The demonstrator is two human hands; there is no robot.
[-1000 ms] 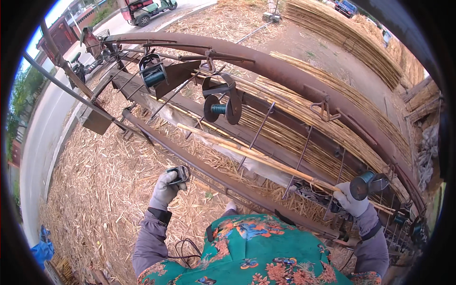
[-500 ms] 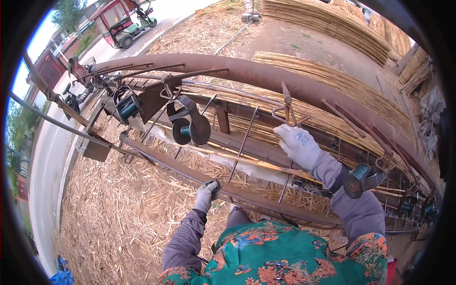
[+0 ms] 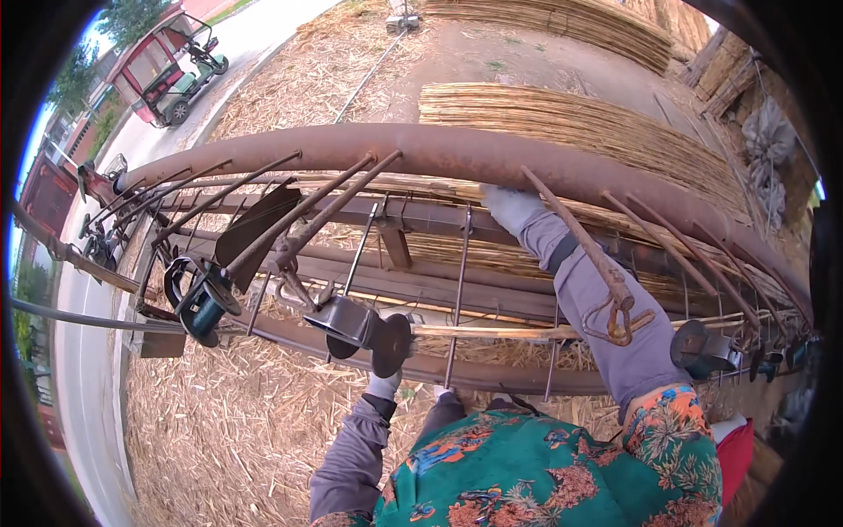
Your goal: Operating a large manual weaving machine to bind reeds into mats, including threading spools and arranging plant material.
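My right hand [image 3: 511, 211], in a pale glove, reaches away under a thick rusty pipe [image 3: 439, 145]. It is beside the far bundle of reeds [image 3: 457, 187]; its fingers are blurred and partly hidden. My left hand [image 3: 385, 385], also gloved, is at the near brown rail [image 3: 492, 376], mostly covered by a dark spool [image 3: 391, 344] hanging in front of it. Another spool with dark green thread [image 3: 204, 316] hangs farther left. A spool on the right [image 3: 698, 345] hangs beyond my right arm. Several reeds [image 3: 492, 332] lie across the thin metal rods.
Rusty bars [image 3: 584, 241] with hooked ends stick out from the thick pipe over my right forearm. Reed mats [image 3: 571, 132] lie on the ground behind the frame. Loose straw [image 3: 211, 422] covers the ground at left. A red three-wheeler [image 3: 162, 75] stands on the road.
The bars with the hanging spools have swung down toward me. My right hand has moved farther away, under the thick pipe. My left hand's grip on the rail is now hidden by a spool.
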